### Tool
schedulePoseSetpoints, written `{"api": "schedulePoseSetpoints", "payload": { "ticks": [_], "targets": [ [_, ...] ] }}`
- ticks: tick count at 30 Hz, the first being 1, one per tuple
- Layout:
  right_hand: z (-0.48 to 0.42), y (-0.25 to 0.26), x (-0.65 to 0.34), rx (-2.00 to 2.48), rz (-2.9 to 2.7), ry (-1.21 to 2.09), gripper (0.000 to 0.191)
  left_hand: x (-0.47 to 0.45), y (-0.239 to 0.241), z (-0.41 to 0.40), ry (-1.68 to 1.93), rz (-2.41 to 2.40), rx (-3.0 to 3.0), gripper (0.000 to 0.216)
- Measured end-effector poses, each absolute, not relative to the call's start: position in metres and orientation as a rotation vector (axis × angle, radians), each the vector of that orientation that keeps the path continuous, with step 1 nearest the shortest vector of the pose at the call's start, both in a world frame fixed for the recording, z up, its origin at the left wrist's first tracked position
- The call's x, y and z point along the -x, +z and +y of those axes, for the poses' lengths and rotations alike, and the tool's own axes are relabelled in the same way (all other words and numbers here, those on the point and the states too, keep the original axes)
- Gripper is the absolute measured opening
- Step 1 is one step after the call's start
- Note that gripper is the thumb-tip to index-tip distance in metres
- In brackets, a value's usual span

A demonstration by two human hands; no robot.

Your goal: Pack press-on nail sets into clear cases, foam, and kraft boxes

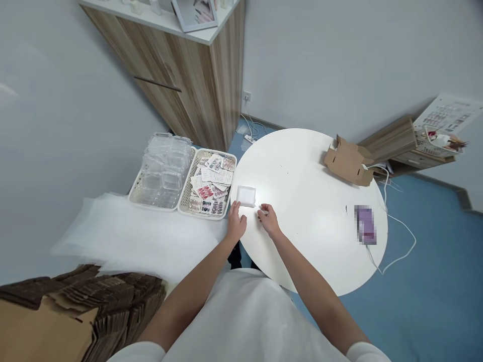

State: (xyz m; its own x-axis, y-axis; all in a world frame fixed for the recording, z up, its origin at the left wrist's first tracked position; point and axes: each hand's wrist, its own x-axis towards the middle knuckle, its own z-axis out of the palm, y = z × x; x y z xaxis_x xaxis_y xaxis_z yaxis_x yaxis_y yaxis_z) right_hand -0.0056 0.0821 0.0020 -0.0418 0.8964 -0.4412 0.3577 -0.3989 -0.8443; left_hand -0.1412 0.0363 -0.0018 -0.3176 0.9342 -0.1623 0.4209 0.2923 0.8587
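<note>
A small white foam-wrapped packet [246, 195] lies at the near left edge of the round white table [305, 201]. My left hand [236, 222] rests just below it, fingers loosely curled, fingertips at the packet's near left corner. My right hand [268, 219] is beside it to the right, fingers bent as if pinching something small and pale that I cannot make out. Both hands are over the table's rim.
Left of the table stands a tray of clear plastic cases [162, 171] and a tray of printed nail-sticker cards [209, 183], on white foam sheets [132, 236]. A folded cardboard box [349, 161] and a phone [365, 224] with cable lie on the table. Flat cardboard [68, 306] is stacked lower left.
</note>
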Motion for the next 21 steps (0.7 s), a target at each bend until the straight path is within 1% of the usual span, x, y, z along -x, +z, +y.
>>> {"api": "schedulePoseSetpoints", "payload": {
  "ticks": [7,12,17,21],
  "targets": [
    [0.045,0.012,-0.028,1.638,-1.457,1.572,0.035,0.112,0.008,-0.027,0.919,1.908,-1.146,0.036],
    [0.024,0.009,-0.017,1.453,-1.627,1.683,0.032,0.09,0.021,-0.07,0.95,1.888,-1.124,0.028],
    [0.01,0.016,0.021,1.142,-1.931,1.768,0.029,0.115,0.061,-0.109,0.982,1.889,-1.147,0.033],
    [0.009,0.037,0.064,0.958,-2.213,1.641,0.028,0.165,0.097,-0.155,1.065,2.178,-1.111,0.039]
  ]
}}
